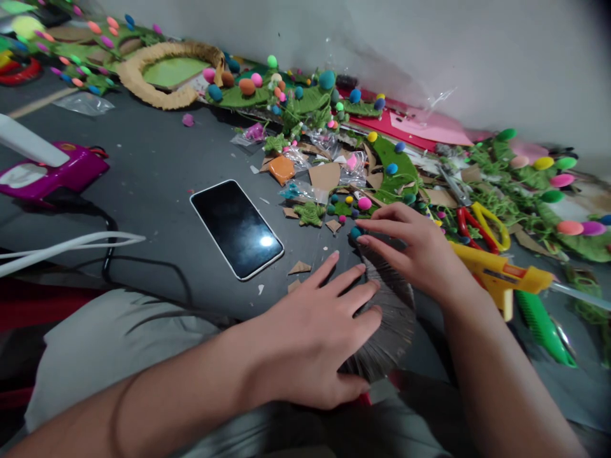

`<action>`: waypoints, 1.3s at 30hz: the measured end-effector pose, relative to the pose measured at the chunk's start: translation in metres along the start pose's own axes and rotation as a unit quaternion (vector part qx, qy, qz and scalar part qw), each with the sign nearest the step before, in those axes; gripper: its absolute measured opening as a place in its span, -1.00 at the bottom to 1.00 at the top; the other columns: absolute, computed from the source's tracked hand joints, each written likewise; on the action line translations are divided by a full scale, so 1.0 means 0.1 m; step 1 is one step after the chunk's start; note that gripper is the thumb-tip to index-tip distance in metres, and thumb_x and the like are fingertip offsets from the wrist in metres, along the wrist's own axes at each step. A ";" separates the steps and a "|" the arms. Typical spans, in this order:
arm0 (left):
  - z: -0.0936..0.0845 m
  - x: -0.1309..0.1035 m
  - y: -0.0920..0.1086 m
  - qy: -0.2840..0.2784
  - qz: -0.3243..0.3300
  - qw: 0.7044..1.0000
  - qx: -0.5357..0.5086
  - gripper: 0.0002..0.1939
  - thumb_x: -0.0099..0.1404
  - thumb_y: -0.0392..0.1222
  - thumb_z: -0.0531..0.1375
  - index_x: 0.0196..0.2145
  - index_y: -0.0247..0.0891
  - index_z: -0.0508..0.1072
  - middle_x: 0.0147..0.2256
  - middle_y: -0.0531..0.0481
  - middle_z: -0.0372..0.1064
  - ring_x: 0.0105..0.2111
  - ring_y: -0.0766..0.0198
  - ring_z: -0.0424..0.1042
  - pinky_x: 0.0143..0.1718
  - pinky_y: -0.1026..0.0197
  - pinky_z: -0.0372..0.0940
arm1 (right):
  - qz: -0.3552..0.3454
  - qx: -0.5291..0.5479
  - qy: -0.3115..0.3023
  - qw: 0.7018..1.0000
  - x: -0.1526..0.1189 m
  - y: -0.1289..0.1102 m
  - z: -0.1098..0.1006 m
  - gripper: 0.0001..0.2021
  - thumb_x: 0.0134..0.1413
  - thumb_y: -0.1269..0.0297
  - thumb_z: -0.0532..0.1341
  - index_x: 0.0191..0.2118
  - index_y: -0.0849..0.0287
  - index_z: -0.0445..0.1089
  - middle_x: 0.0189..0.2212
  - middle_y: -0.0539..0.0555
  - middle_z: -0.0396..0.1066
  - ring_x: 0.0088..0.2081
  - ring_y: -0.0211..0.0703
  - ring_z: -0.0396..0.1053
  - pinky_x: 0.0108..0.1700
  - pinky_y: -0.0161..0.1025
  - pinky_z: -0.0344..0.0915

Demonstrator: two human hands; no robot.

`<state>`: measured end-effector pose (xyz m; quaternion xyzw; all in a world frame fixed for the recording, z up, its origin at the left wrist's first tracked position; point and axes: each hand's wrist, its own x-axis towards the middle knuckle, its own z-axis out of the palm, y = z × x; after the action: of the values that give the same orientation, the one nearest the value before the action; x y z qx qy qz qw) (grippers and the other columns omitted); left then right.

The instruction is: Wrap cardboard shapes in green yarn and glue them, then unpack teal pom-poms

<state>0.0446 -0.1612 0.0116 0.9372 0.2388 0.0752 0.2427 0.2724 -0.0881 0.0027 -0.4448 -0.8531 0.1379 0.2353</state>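
Observation:
My left hand (329, 324) lies with its fingers spread over a dark grey, thread-wrapped piece (391, 318) at the table's near edge. Part of that piece is hidden under both hands. At its upper end my right hand (417, 251) pinches a small teal ball (356, 233) between thumb and index fingertips. Just beyond lie a green yarn star (310, 214) and several small coloured balls. A black-screened phone (237, 229) rests to the left of my hands.
A yellow glue gun (501, 275), scissors (482, 228) and a green-handled tool (544, 327) lie right. Cardboard scraps, plastic bags and green leafy pieces with coloured balls line the wall. A tan wrapped ring (136, 79) lies far left, near a purple device (57, 175) and white cable (71, 247).

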 end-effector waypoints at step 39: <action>-0.04 -0.01 -0.01 -0.013 0.001 1.000 0.003 -0.33 0.34 0.15 0.15 0.24 -0.36 0.35 0.39 -0.31 0.12 0.44 -0.27 -0.04 0.44 -0.40 -0.24 | 0.052 0.061 0.064 0.995 0.00 -0.03 -0.01 -0.77 0.36 0.26 0.18 0.02 0.06 0.52 -0.10 0.13 0.52 -0.08 -0.04 0.48 -0.08 -0.09 0.40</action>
<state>0.0419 -0.1589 0.0147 0.9389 0.2354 0.0630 0.2429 0.2705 -0.0893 0.0046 -0.4813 -0.8020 0.1731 0.3085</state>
